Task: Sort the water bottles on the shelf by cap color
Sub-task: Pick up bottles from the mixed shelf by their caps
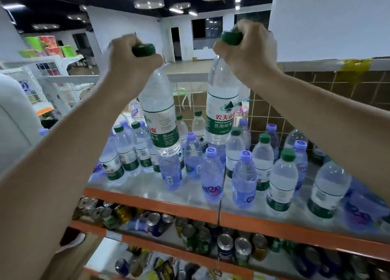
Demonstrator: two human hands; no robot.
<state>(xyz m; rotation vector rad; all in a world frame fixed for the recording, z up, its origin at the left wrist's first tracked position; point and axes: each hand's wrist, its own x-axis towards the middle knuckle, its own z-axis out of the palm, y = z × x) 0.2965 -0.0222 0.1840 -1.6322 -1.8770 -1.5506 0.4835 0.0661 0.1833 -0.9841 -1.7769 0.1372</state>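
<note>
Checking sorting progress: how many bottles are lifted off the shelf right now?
2: one green-capped bottle in the left hand, another green-capped bottle in the right hand.

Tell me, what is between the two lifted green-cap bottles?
In the head view, nothing is held between the left bottle and the right bottle; through the gap show the tiled wall and standing bottles below.
</note>
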